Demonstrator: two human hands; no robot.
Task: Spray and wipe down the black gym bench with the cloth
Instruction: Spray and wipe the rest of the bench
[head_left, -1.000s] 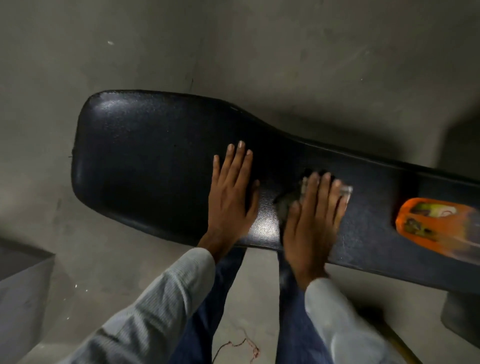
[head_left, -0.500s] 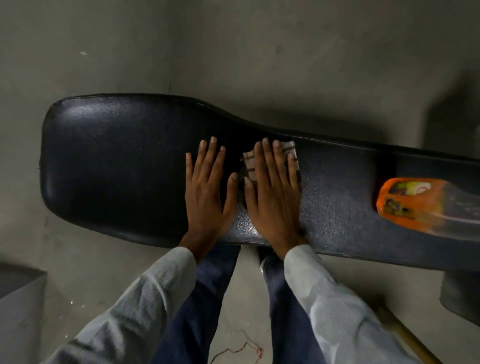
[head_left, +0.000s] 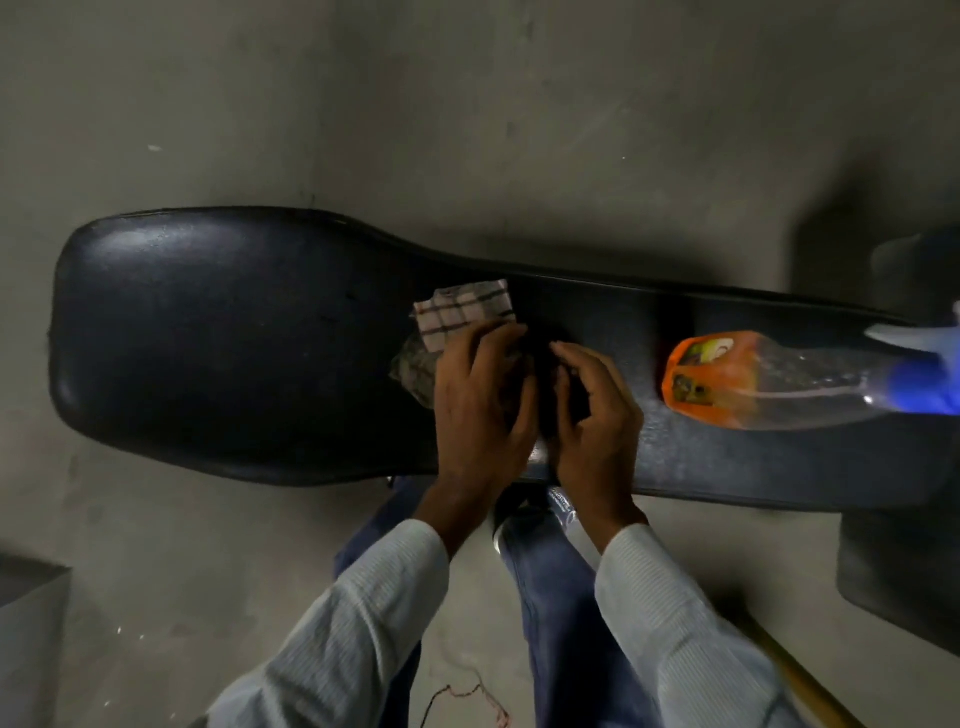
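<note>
The checked cloth (head_left: 457, 317) is bunched near the far edge of the black gym bench (head_left: 218, 343), and is gripped by the curled fingers of the left hand (head_left: 480, 400). The right hand (head_left: 592, 410) is loosely curled beside it; whether anything is held cannot be told. The spray bottle (head_left: 769, 382), laid on its side toward the right end, could be rolled off the near edge if knocked during a wider wipe.

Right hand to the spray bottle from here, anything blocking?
Probably yes. The spray bottle lies on its side on the bench, to the right of the right hand, with bare bench surface between them. The right hand's fingers are curled; whether they hold part of the cloth is unclear.
</note>
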